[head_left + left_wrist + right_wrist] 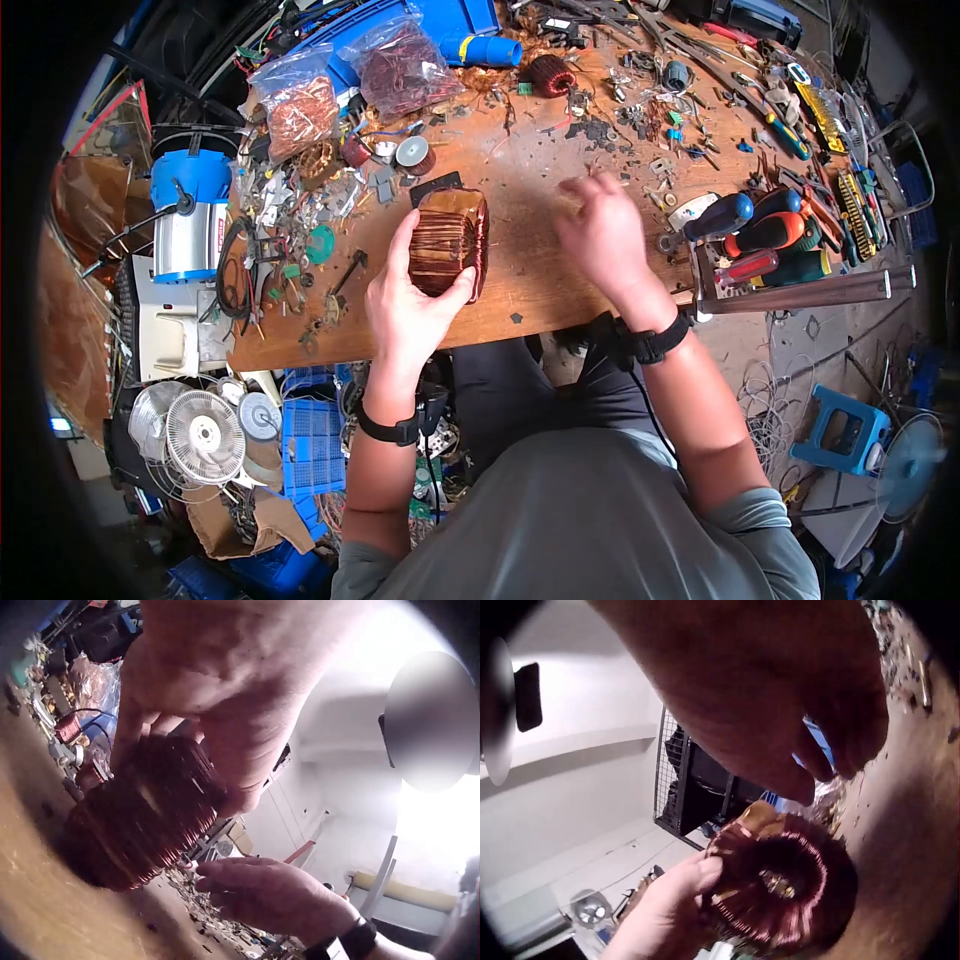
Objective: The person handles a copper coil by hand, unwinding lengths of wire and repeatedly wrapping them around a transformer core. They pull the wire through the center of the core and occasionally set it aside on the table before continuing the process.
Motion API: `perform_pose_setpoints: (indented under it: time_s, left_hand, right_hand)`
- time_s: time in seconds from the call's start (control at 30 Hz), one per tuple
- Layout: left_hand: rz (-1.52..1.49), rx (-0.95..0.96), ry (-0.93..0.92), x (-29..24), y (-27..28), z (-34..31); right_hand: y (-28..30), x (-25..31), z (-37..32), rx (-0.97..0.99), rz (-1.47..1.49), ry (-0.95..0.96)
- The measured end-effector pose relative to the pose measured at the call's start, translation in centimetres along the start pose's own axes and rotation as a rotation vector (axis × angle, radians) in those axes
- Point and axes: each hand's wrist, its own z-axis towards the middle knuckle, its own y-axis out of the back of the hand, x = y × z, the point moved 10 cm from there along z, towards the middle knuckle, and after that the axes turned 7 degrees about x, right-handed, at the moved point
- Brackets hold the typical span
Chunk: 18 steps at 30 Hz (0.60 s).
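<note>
Nearest to me, at the front edge of the workbench (530, 295), my left hand (410, 300) grips the copper coil (448, 243). The thumb is on one side and the fingers are curled around the other, and the coil stands on its edge on the wood. To the right of it, apart from the coil, my right hand (603, 235) hovers just over the wood with the fingers loosely bent. It holds nothing that I can see, although the fingertips are blurred. The winding looks whole and tight, with no loose end pulled out, so I judge that the stripping of this coil is not yet begun. Further away lie the screwdrivers (760, 235) on the right, and at the far side two bags of copper wire (300, 110), which seem to be already finished work.
</note>
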Motion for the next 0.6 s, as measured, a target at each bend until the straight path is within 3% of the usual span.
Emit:
perform_pose_setpoints:
  time_s: [0.07, 0.13, 0.2, 0.3, 0.37, 0.6]
  left_hand:
    - [0.164, -0.057, -0.014, -0.5, 0.3, 0.2]
    - [0.062, -0.075, 0.058, -0.6, -0.1, 0.0]
    - [-0.092, -0.083, 0.117, -0.2, -0.7, -0.5]
    - [0.018, -0.076, 0.152, -0.5, -0.4, -1.6]
    - [-0.024, -0.070, 0.063, 0.1, -0.8, -2.1]
    - [-0.081, -0.069, 0.039, 0.4, -0.4, -2.3]
  right_hand:
    - [-3.7, 1.2, -0.7, 0.290, 0.109, 0.014]
    - [-5.9, 2.2, -1.5, 0.549, 0.274, -0.136]
    - [-7.0, 2.1, -1.7, 0.516, 0.333, -0.086]
    - [-8.5, 1.2, -1.2, 0.488, 0.315, -0.102]
    - [-9.8, 0.9, -0.9, 0.518, 0.540, -0.106]
    - [-11.2, 0.4, -0.8, 0.632, 0.672, -0.130]
